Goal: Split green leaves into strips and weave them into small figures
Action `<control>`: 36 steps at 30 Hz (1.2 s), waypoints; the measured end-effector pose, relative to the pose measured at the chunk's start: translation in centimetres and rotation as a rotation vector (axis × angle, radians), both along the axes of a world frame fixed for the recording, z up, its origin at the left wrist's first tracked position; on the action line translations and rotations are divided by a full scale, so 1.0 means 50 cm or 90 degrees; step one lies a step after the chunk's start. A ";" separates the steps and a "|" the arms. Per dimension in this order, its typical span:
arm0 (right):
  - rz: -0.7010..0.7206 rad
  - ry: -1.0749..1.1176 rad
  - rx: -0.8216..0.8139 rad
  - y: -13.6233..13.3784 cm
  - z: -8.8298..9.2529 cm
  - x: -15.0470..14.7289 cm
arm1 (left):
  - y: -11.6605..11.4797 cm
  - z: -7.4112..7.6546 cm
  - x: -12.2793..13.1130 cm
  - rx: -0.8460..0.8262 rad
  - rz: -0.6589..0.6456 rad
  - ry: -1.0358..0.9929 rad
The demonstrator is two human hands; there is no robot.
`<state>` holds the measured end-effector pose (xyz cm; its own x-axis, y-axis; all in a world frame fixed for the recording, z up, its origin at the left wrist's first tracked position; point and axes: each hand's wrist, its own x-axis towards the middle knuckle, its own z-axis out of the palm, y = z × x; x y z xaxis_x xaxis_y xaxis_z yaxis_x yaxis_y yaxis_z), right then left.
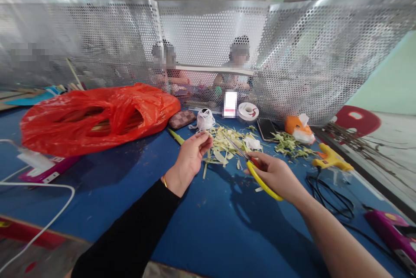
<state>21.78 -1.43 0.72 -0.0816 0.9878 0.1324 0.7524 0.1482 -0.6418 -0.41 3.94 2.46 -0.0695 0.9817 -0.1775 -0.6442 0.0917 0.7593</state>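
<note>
My right hand is closed round yellow-handled scissors, whose blades point up and left over a pile of pale green leaf cuttings on the blue table. My left hand, in a black sleeve with a gold bangle, hovers just left of the pile with thumb and fingers pinched together; what they hold is too small to make out. A ball of white string lies just beyond the left hand.
A big red plastic bag fills the table's left. A yellow glue gun with black cord, an orange tissue holder, a phone, tape roll and checkered pouch lie around. Two people sit behind a perforated metal screen.
</note>
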 end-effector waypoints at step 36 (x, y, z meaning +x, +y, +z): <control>0.069 0.025 -0.042 0.212 0.045 -0.171 | -0.072 0.007 0.040 0.022 -0.199 0.006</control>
<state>13.23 9.16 2.95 -0.1842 0.9802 0.0732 0.7079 0.1840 -0.6819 1.62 0.34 2.82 0.2350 0.9612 -0.1448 -0.5817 0.2584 0.7713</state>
